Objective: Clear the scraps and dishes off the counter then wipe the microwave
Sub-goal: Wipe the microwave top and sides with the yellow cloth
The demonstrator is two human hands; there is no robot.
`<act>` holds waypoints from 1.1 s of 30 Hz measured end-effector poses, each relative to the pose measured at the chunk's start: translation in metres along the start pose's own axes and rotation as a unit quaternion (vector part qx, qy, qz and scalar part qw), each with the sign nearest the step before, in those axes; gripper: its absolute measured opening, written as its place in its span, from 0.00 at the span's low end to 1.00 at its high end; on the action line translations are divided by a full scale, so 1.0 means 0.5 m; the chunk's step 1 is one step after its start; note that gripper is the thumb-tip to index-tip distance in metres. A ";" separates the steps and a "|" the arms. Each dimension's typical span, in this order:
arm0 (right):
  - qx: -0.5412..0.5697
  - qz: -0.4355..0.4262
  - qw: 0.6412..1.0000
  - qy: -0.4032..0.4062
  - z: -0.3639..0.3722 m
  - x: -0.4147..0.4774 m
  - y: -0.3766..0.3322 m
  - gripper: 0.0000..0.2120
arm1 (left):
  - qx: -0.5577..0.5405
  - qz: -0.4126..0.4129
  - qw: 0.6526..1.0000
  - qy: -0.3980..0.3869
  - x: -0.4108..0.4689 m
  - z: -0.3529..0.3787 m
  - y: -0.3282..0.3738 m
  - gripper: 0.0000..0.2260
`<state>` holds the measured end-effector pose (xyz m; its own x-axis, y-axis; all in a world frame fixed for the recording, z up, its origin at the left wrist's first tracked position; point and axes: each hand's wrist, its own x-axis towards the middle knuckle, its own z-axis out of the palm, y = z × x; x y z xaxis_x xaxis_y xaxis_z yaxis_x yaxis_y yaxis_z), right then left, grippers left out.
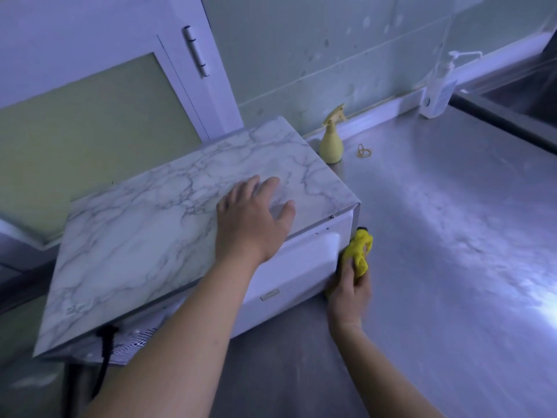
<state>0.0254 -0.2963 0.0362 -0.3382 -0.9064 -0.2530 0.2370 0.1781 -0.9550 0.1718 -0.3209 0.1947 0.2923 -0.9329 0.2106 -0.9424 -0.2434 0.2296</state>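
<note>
The microwave (156,236) has a marble-patterned top and white sides, and stands on the steel counter (452,236) at the left. My left hand (250,218) lies flat on its top near the right edge, fingers spread. Lower down, my right hand (349,294) grips a crumpled yellow cloth (360,251) and presses it against the microwave's lower right corner. A black power cord (105,351) hangs from the microwave's near side.
A yellow spray bottle (331,140) stands just behind the microwave, with a rubber band (364,150) lying beside it. A soap pump bottle (438,86) is at the wall, far right. A white cabinet door (90,86) hangs above left. The sink edge (512,119) runs along the far right.
</note>
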 end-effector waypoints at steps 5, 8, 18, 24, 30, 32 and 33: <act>0.033 0.116 0.993 0.016 0.001 -0.005 0.041 0.17 | -0.008 0.003 1.000 0.008 0.002 0.004 -0.006 0.25; 0.048 0.163 0.985 0.023 0.003 0.011 0.045 0.16 | -0.018 -0.003 1.000 0.001 0.003 0.004 -0.008 0.27; 0.056 0.256 0.961 -0.090 -0.129 0.105 -0.044 0.11 | -0.062 -0.017 0.998 0.016 0.005 -0.010 -0.003 0.24; 0.009 0.158 0.976 -0.151 -0.227 0.076 -0.152 0.04 | -0.240 -0.113 0.963 0.055 -0.028 -0.042 0.003 0.09; -0.058 -0.049 0.973 -0.218 -0.219 0.053 -0.297 0.06 | -0.179 -0.135 0.974 0.012 -0.120 -0.095 -0.083 0.15; -0.070 -0.132 0.958 -0.243 -0.194 0.051 -0.329 0.09 | -0.114 -0.165 0.980 0.009 -0.151 -0.125 -0.136 0.18; -0.070 -0.162 0.951 -0.253 -0.178 0.047 -0.339 0.09 | -0.088 -0.183 0.979 0.005 -0.167 -0.139 -0.165 0.19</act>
<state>-0.1039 -0.3137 0.1784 0.1170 -0.9844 0.1318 0.0585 -0.1256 -0.9904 0.2363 -0.2047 0.2243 0.6074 -0.7889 0.0933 -0.7320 -0.5101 0.4516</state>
